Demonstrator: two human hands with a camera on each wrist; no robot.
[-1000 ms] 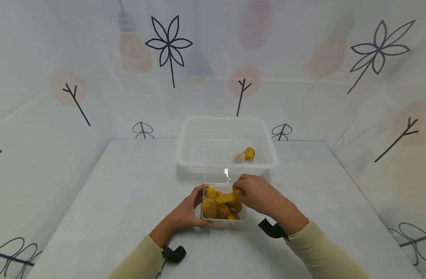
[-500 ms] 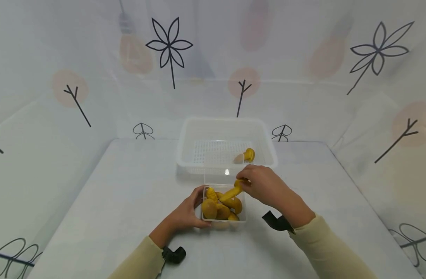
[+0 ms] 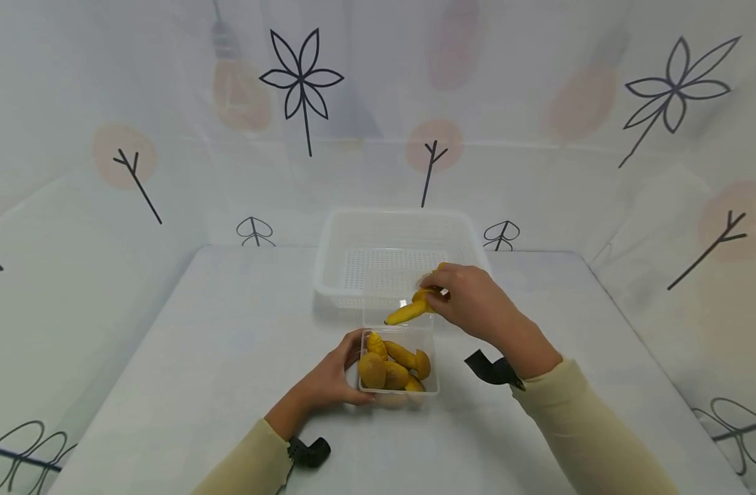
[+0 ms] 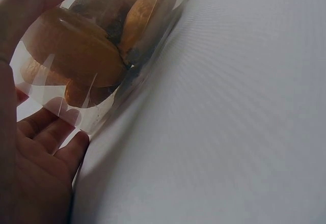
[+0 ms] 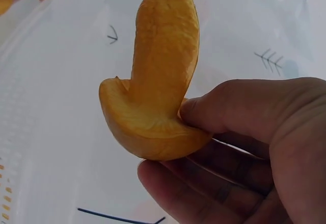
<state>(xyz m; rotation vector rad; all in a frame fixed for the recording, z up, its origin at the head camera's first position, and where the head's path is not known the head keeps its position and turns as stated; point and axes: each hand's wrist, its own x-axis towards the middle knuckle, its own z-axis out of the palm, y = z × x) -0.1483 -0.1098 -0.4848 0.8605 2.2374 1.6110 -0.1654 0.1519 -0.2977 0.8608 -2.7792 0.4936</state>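
Observation:
My right hand pinches a yellow mushroom by its cap, above the raised clear lid of a small plastic box. In the right wrist view the mushroom has its stem upward, with the thumb against the base of the stem and fingers under the cap. The left hand grips the box from its left side, thumb at the front and fingers behind. Several yellow-brown mushrooms lie in the box; through its clear wall they also show in the left wrist view.
Behind the box stands a white perforated basket. A bit of yellow mushroom in it shows beside the right hand, mostly hidden. Both stand on a white-covered table, with a printed white sheet around it.
My right hand has lifted a mushroom out of the box and moved up and away, toward the basket. The left hand has stayed on the box.

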